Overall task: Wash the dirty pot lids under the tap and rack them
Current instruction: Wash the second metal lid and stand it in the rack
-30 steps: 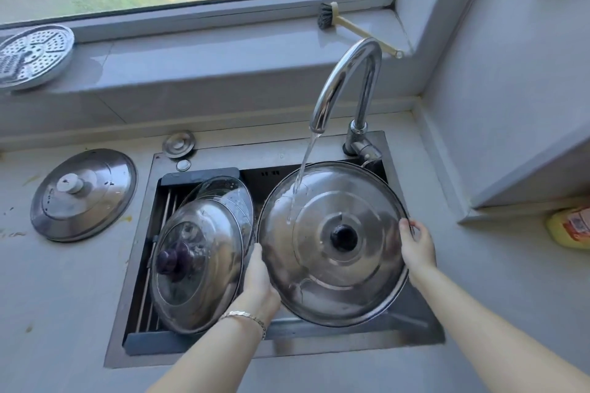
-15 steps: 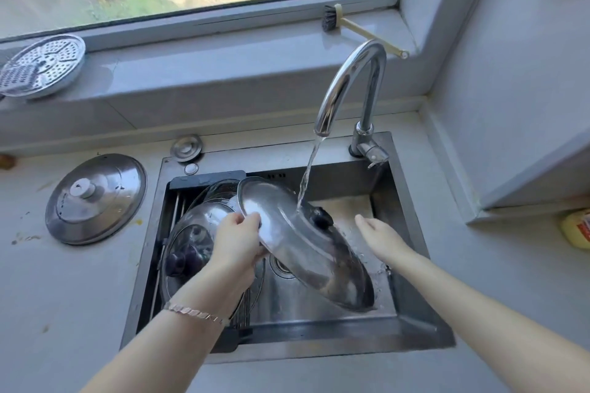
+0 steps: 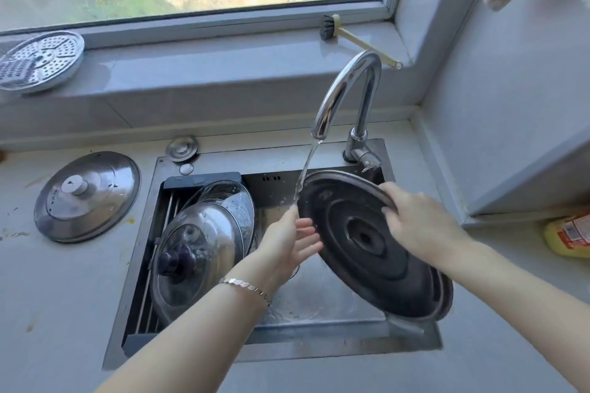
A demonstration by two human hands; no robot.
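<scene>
Dark on its ridged underside, the large pot lid is held tilted over the sink, its concave face turned toward the camera and its lower rim hanging near the sink's front right corner. The right hand is clamped on the lid's upper rim, fingers curled over the edge and the forearm reaching in from the lower right. The left hand is spread open — palm turned toward the lid, fingers extended and slightly apart — at the lid's left edge; whether the fingertips actually touch the metal cannot be told. A bracelet is worn on the left wrist, with the forearm angled up from the bottom of the frame. Water is seen running from the tap and striking the lid's upper left rim, just above the left hand. In the rack on the sink's left side, two glass lids are stood leaning, one behind the other. Another steel lid lies flat on the counter, well left of the sink — knob up.
</scene>
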